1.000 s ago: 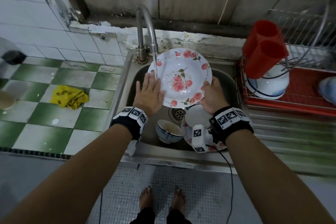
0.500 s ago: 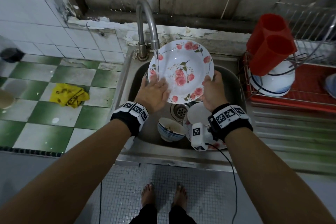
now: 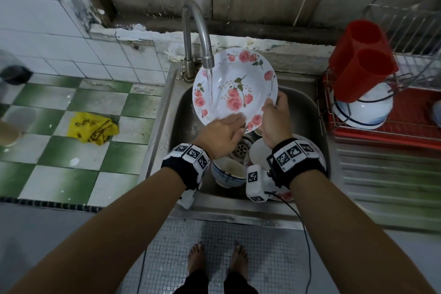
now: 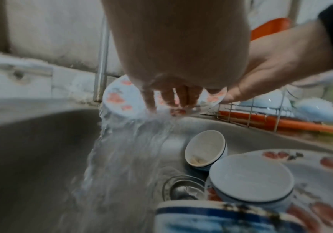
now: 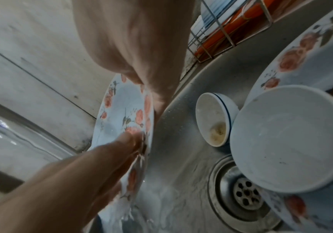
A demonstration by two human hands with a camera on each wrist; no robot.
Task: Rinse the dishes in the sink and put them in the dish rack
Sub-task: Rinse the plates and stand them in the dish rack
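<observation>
Water [image 3: 210,88] runs from the tap [image 3: 198,36] onto the plate [image 3: 235,89], which I hold tilted over the sink [image 3: 307,107], its flowered face toward me. My right hand [image 3: 274,119] has its grip clamped on the rim at about 4 o'clock, thumb on the face and fingers behind. My left hand [image 3: 220,133] lies with its fingers straight and apart, flat across the plate's lower face at about 6 o'clock, where the stream lands. From the left wrist I see the water sheeting off the plate's bottom edge and down the basin toward the drain [image 4: 181,187].

More dishes sit on the sink floor: a small bowl [image 4: 205,149] tipped on its side with some residue inside, a larger bowl [image 4: 249,179] just beside it resting on a second plate [image 4: 321,173] with the same flowers, and a blue-banded bowl [image 3: 229,172] at 6 o'clock near the front wall.

At 3 o'clock of the sink stands the rack [image 3: 386,124] with a red tray; a white bowl [image 3: 362,110] sits in it under a red cutlery holder [image 3: 360,62]. At 9 o'clock, a yellow cloth [image 3: 93,127] lies on the tiled bench [image 3: 59,174].
</observation>
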